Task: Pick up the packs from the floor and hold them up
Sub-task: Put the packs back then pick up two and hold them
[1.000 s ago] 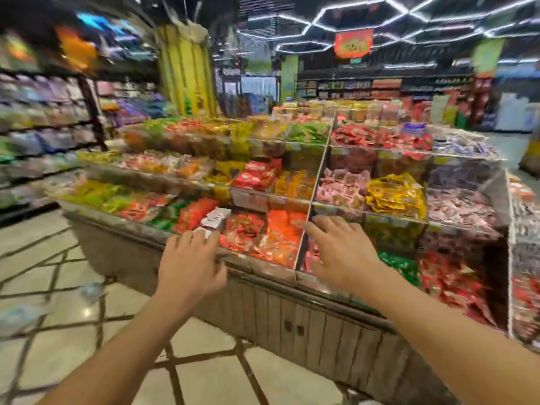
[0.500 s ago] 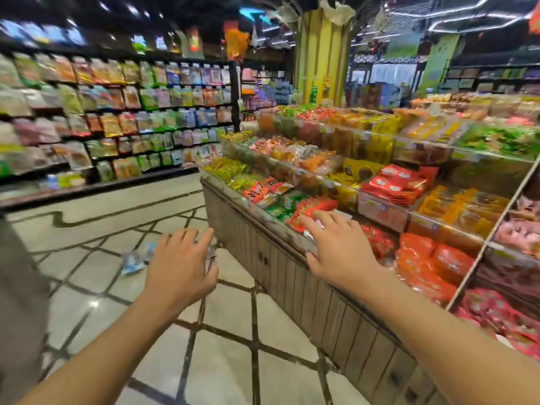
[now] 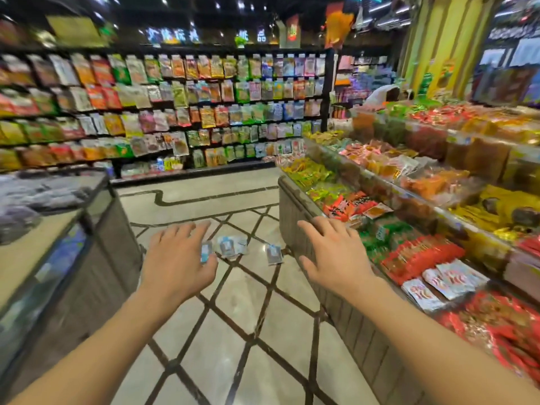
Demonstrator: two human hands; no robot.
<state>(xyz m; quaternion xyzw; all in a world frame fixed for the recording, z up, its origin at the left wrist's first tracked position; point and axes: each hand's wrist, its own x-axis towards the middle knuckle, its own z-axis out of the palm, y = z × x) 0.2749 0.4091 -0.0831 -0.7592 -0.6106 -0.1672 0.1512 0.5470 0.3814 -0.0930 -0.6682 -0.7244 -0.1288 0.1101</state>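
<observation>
Moved: view turned; packs now sit straight ahead.
Packs: floor, near the bench corner.
Feel: probably light, crinkly, slippery; pinch an edge.
Hands: left hand, right hand spread, empty.

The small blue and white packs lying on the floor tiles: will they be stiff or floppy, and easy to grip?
The packs look thin and flat, so they are probably light and somewhat floppy. Their shiny film on the glossy floor suggests they may slide when pushed. Lying flat, they likely need pinching at an edge.
</observation>
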